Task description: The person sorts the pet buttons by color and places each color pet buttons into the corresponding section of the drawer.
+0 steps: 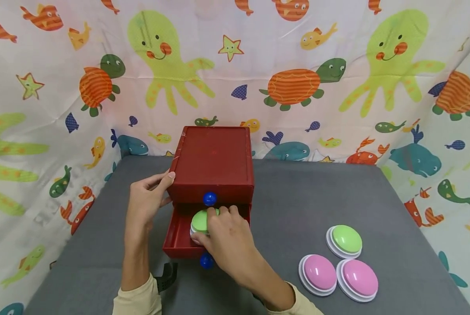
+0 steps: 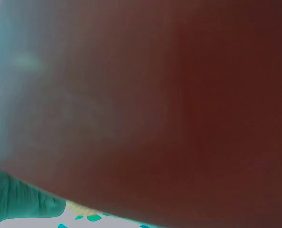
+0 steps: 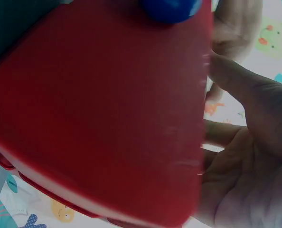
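Observation:
A red drawer box (image 1: 213,157) with blue knobs has its lower drawer (image 1: 173,238) pulled out. My right hand (image 1: 232,243) reaches over the drawer front and grips a green domed push button (image 1: 198,222) with a white base, inside the drawer. Its thumb lies at the near side of the base, and the hand hides the button's right part. At the box's left side, my left hand (image 1: 146,194) rests with its thumb by the top edge. Red plastic (image 2: 131,104) fills most of the left wrist view. A blue knob (image 3: 171,9) shows in the right wrist view.
On the grey table (image 1: 294,197), to the right, another green button (image 1: 346,238) stands behind two pink buttons (image 1: 320,272), all on white bases. A cloth with sea animals (image 1: 235,109) hangs along the back and sides.

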Action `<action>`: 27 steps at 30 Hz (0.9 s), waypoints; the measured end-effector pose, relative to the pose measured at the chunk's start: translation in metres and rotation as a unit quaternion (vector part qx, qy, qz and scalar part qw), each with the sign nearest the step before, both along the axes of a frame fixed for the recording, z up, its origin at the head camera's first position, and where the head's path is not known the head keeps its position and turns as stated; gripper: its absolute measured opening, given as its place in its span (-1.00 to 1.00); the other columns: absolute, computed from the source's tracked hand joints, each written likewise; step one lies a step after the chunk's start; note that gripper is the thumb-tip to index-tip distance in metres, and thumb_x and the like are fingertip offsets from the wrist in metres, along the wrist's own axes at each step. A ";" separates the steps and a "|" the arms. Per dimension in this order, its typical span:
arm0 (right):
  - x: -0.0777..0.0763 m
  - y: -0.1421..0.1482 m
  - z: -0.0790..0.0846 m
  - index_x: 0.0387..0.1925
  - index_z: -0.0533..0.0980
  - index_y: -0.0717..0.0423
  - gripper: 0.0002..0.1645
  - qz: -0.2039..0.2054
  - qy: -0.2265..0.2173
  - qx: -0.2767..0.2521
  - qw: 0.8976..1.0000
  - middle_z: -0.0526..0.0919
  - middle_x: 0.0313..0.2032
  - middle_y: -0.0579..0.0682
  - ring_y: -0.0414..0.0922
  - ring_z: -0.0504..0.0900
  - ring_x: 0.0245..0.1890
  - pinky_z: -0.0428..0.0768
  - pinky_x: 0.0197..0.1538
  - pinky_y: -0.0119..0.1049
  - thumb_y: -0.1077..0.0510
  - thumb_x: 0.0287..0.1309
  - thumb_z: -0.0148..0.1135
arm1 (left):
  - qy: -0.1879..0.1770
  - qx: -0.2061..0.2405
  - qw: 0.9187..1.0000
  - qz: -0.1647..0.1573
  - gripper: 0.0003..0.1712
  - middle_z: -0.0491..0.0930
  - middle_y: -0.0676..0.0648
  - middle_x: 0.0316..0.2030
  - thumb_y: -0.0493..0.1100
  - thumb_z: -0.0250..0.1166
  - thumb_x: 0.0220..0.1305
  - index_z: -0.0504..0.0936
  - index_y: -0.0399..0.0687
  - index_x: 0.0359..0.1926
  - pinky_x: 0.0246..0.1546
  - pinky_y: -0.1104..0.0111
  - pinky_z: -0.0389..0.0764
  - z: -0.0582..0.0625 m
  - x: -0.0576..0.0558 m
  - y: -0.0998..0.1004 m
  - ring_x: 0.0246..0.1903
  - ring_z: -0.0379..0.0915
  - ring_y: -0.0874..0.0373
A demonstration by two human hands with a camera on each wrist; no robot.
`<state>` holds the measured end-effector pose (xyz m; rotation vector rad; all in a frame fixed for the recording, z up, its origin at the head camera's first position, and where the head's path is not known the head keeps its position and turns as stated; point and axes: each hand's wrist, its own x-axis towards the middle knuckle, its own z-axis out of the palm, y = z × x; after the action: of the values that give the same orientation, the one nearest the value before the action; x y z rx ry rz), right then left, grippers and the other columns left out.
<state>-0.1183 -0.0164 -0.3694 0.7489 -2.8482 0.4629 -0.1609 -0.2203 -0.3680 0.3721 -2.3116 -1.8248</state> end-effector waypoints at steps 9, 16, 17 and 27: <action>-0.019 -0.017 -0.008 -0.10 0.70 0.10 -0.47 0.071 -0.070 -0.002 0.995 0.69 -0.35 -0.03 -0.18 0.53 -0.44 0.61 -0.42 -0.42 -0.17 0.06 0.61 | -0.005 0.011 1.000 -0.005 -0.35 0.53 -0.16 0.41 0.18 0.28 0.47 0.58 -0.10 0.38 0.08 0.08 0.70 0.001 -0.003 0.001 0.28 0.56 -0.17; -0.024 -0.017 -0.008 -0.09 0.73 0.07 -0.65 0.117 -0.137 -0.011 0.984 0.66 -0.29 -0.08 -0.27 0.50 -0.40 0.54 -0.37 -0.51 -0.03 0.17 0.55 | -0.009 0.014 1.000 -0.002 -0.35 0.54 -0.14 0.40 0.20 0.27 0.47 0.58 -0.09 0.38 0.09 0.13 0.71 0.000 -0.003 0.002 0.27 0.56 -0.15; -0.025 -0.016 -0.008 -0.05 0.72 0.07 -0.63 0.121 -0.138 -0.009 0.983 0.67 -0.26 -0.08 -0.28 0.50 -0.39 0.55 -0.36 -0.51 -0.03 0.19 0.54 | -0.008 0.015 1.000 0.000 -0.35 0.54 -0.14 0.40 0.20 0.27 0.47 0.58 -0.09 0.38 0.09 0.13 0.71 0.000 -0.002 0.002 0.27 0.57 -0.14; -0.010 0.005 -0.002 0.21 0.65 0.08 -0.52 0.115 -0.108 -0.045 0.986 0.71 0.10 0.00 -0.12 0.68 -0.07 0.73 -0.06 -0.39 -0.04 0.36 0.37 | -0.007 0.008 1.000 -0.007 -0.34 0.49 -0.16 0.45 0.17 0.26 0.48 0.55 -0.11 0.41 0.08 0.12 0.69 0.001 0.001 0.000 0.30 0.54 -0.18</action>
<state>-0.1282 -0.0111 -0.3712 1.0784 -2.9223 0.7416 -0.1598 -0.2205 -0.3666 0.3718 -2.3158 -1.8549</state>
